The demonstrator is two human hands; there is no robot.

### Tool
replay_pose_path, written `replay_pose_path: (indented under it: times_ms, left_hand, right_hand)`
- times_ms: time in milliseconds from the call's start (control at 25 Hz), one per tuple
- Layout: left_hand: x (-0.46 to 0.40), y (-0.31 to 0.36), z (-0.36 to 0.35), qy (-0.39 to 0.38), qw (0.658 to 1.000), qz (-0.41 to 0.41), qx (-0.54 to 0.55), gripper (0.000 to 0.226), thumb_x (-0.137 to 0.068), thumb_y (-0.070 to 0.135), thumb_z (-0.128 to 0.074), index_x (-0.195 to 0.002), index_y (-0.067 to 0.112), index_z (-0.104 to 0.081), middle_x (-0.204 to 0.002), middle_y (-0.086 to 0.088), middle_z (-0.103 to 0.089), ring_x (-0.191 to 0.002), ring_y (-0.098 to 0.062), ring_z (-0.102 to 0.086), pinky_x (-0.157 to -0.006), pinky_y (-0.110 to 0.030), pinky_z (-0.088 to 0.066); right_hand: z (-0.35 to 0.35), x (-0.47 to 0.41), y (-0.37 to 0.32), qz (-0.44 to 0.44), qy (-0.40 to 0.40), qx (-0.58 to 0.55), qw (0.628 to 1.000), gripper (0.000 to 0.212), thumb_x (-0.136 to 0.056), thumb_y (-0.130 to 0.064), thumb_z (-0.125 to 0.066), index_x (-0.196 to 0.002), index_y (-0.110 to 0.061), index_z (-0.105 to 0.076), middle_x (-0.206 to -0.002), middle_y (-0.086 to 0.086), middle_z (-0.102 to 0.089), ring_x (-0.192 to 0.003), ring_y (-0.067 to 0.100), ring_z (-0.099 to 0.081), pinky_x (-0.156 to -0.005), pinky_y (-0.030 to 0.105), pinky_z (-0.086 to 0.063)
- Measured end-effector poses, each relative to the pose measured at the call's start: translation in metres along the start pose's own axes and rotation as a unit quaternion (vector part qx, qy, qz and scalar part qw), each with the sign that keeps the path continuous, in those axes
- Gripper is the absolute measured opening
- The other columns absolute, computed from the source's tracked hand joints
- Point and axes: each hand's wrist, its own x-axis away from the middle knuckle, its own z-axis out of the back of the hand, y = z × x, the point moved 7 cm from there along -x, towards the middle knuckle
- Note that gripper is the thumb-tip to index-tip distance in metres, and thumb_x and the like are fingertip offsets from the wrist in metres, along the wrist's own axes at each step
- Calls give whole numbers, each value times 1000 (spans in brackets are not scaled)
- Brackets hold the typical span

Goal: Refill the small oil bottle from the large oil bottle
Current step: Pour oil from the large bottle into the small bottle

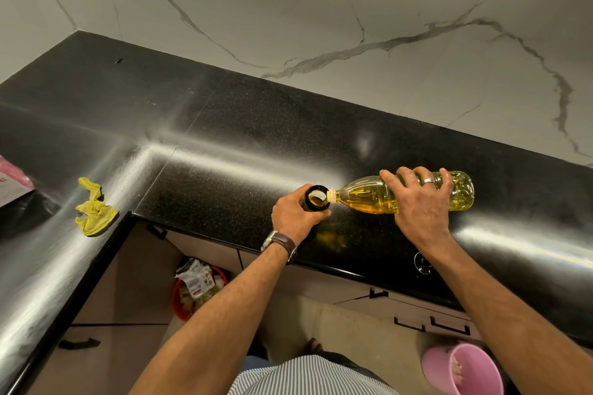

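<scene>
The large clear oil bottle [362,199], partly full of yellow oil, is tipped on its side above the black counter [224,138]. My right hand [420,202] grips its body from above. Its neck meets the dark-rimmed mouth of the small oil bottle [316,197], which stands upright on the counter. My left hand [296,218] wraps around the small bottle, hiding most of its body. Yellow oil shows inside the small bottle's mouth.
A crumpled yellow cloth [94,205] lies at the counter's inner corner. A pink packet [12,179] sits at the far left edge. A small round cap or ring [423,263] lies by my right forearm. Below stand an orange bin [195,289] and a pink bucket [465,369].
</scene>
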Motion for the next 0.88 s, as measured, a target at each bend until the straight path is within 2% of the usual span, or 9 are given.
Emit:
replay_pose_path:
  times_ms: [880]
  left_hand:
    - [0, 1, 0, -1, 1000, -3, 7, 57, -67, 48, -93, -119, 38, -73, -105, 16, -77, -102, -5, -69, -91, -34, -58]
  right_hand:
    - [4, -3, 0, 6, 18, -6, 1000, 83, -74, -16, -85, -147, -32, -50, -141, 9, -61, -130, 38, -52, -113, 66, -27]
